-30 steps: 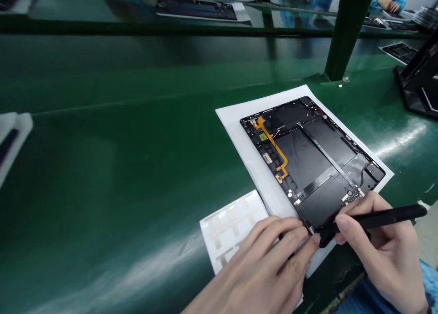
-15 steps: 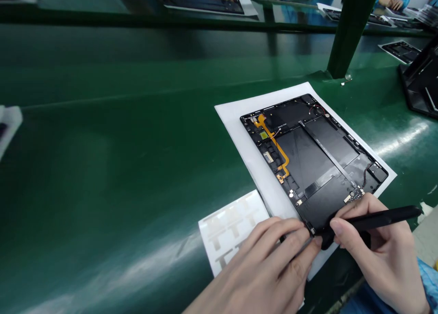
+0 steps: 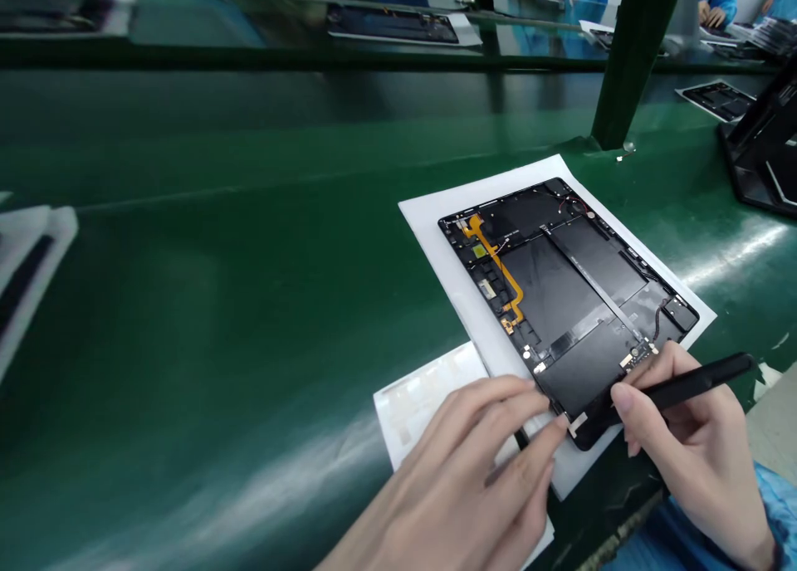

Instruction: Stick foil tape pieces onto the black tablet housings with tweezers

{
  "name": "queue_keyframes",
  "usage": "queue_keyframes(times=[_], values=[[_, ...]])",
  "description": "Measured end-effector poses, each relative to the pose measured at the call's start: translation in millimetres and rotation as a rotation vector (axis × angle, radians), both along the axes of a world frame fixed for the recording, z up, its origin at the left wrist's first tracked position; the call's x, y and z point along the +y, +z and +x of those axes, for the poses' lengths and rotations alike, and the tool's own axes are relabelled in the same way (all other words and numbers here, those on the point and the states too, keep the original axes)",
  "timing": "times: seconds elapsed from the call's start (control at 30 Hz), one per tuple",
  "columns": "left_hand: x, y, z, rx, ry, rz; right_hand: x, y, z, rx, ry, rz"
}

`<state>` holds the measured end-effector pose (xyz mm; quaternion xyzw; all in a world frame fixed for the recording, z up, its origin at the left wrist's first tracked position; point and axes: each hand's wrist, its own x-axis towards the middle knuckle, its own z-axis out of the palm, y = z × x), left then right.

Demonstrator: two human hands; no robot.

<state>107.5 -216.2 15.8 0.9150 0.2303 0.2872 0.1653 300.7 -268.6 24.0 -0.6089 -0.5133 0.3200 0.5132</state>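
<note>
A black tablet back housing (image 3: 598, 280) lies with its inside facing up, showing an orange flex cable (image 3: 507, 276) and a long grey ribbon cable (image 3: 598, 285). My left hand (image 3: 479, 463) rests with fingers stretched over the housing's near-left edge, the fingertips touching its corner. A small pale sticker (image 3: 579, 424) shows at that corner, beside the left index fingertip. Black tweezers (image 3: 703, 382) are pinched in my right hand (image 3: 697, 438), above the near edge; their tips are hard to make out. Partly under my left hand sits a white sheet of T-shaped stickers (image 3: 411, 401).
White paper (image 3: 429, 214) lies under the housing on the green bench (image 3: 217, 305). A green post (image 3: 632, 65) rises behind it. At right stands a black stand (image 3: 760, 148). Another housing (image 3: 719, 98) lies behind, and co-workers' hands (image 3: 713, 13) show across the bench.
The pale sticker now shows at the housing's corner. My right hand and the tweezers have drawn slightly up, away from the left fingertips. The whole view has shifted a little.
</note>
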Motion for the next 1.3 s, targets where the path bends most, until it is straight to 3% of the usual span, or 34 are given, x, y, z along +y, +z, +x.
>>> queue_keyframes(times=[0.2,0.5,0.77,0.9,1.13,1.3], values=[[-1.2,-0.4,-2.6,0.026,0.051,-0.026,1.2,-0.3,0.0,-0.012,0.041,-0.05],[2.3,-2.7,0.7,0.043,0.053,0.065,0.6,-1.7,1.1,-0.101,0.049,-0.065],[5.0,-4.1,3.5,0.028,-0.011,0.051,-3.3,-8.6,-3.0,-0.272,0.107,0.242],[8.9,-7.9,5.3,-0.046,-0.068,0.076,-3.1,-7.6,-5.6,-0.252,0.072,0.209],[9.4,-10.1,1.8,-0.068,-0.086,0.124,-3.5,-6.0,0.0,-0.217,0.132,0.167],[9.6,-11.9,0.8,-0.089,-0.098,0.144,2.5,1.4,15.7,-0.106,0.26,0.115]])
